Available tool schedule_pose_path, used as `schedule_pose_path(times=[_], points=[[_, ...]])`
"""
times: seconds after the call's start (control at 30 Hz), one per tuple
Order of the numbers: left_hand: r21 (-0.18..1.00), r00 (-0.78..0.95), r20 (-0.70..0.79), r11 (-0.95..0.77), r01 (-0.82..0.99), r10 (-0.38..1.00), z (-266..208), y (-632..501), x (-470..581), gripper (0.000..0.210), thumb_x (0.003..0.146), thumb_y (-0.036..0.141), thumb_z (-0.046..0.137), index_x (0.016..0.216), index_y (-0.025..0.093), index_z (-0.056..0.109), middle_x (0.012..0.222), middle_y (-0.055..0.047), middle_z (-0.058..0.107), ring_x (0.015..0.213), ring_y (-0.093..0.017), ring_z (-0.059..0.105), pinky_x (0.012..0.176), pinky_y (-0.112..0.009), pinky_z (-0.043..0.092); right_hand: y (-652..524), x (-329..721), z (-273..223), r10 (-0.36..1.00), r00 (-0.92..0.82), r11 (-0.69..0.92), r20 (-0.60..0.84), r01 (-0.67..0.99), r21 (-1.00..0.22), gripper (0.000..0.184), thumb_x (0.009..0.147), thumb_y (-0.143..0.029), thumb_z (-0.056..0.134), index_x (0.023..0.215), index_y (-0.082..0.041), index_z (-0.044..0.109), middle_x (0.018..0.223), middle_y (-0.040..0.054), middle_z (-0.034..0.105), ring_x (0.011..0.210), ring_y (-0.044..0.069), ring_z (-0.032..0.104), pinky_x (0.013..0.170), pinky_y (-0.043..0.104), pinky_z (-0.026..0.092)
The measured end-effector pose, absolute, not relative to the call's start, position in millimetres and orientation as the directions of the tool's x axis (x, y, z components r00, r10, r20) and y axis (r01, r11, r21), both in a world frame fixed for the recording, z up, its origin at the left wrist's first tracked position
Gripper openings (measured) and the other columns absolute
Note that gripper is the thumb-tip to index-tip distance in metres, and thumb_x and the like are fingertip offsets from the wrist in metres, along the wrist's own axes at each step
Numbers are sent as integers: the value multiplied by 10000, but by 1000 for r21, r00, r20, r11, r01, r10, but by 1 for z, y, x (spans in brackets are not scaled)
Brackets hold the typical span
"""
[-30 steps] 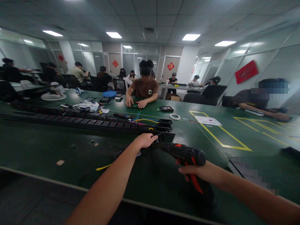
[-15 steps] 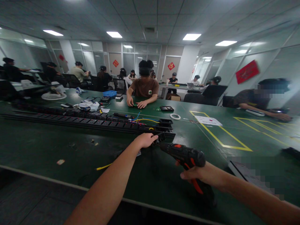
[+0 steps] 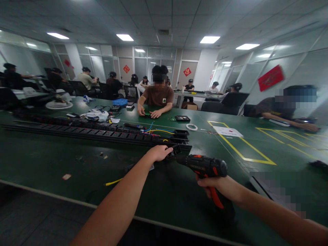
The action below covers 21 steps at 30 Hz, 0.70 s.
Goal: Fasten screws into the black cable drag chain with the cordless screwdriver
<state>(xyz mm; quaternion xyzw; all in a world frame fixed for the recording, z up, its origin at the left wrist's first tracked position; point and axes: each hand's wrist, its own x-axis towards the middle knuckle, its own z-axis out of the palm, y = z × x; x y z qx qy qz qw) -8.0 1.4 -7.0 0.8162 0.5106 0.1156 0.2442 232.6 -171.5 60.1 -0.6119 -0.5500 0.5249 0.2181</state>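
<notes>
My left hand (image 3: 161, 153) is closed on a small black plastic housing (image 3: 176, 149), which it holds over the green table (image 3: 84, 177). My right hand (image 3: 217, 184) grips the handle of a black and orange cordless drill (image 3: 205, 166). The drill's nose points left at the housing; whether its tip touches is too dark to tell. Just behind my left hand lies a long black power strip (image 3: 102, 134) with a row of sockets. Blue and yellow wires (image 3: 159, 131) run out of its right end. A yellow wire (image 3: 114, 182) sticks out beside my left forearm.
Across the table a person (image 3: 159, 95) handles a small green board. A white ring (image 3: 191, 127), a black case (image 3: 182, 118) and a paper sheet (image 3: 228, 131) lie farther back. A blue basket (image 3: 120, 102) stands at the far side. Another person sits at the right.
The drill has levelled out, its rear end shifting slightly to the right, and my right hand has turned with it. My left hand and the black housing stay put.
</notes>
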Motion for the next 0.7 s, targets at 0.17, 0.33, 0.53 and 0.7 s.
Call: schedule_pose_path(times=[0.17, 0.33, 0.53, 0.7], points=[[521, 453, -61, -359, 775, 889, -5, 0, -9, 618, 981, 669, 278, 1074, 225, 698, 1094, -96, 742, 1000, -270, 680, 862, -326, 482, -172, 231, 61, 908, -162, -284, -386, 442, -851, 258, 671, -360, 678, 849, -178, 639, 542, -47, 573, 516, 140, 574, 528, 248, 430], [523, 455, -51, -364, 770, 889, -6, 1, -9, 604, 982, 662, 293, 1055, 224, 702, 1082, -93, 745, 983, -265, 689, 841, -319, 493, -174, 228, 62, 910, -142, -294, -390, 444, -847, 239, 666, -362, 679, 824, -190, 629, 536, -48, 566, 514, 141, 565, 522, 246, 427], [516, 452, -51, -364, 775, 890, -4, 1, -7, 604, 982, 658, 293, 1063, 221, 702, 1100, -102, 745, 997, -274, 690, 855, -325, 491, -175, 226, 64, 911, -154, -280, -382, 447, -849, 213, 646, -355, 685, 771, -205, 601, 544, -49, 561, 517, 136, 557, 520, 245, 430], [517, 448, -56, -358, 778, 892, 0, -2, -7, 587, 988, 641, 300, 1084, 219, 697, 1122, -105, 739, 1015, -275, 686, 853, -320, 492, -176, 224, 67, 907, -153, -288, -392, 454, -843, 216, 633, -353, 676, 768, -207, 592, 530, -53, 549, 513, 136, 550, 524, 248, 432]])
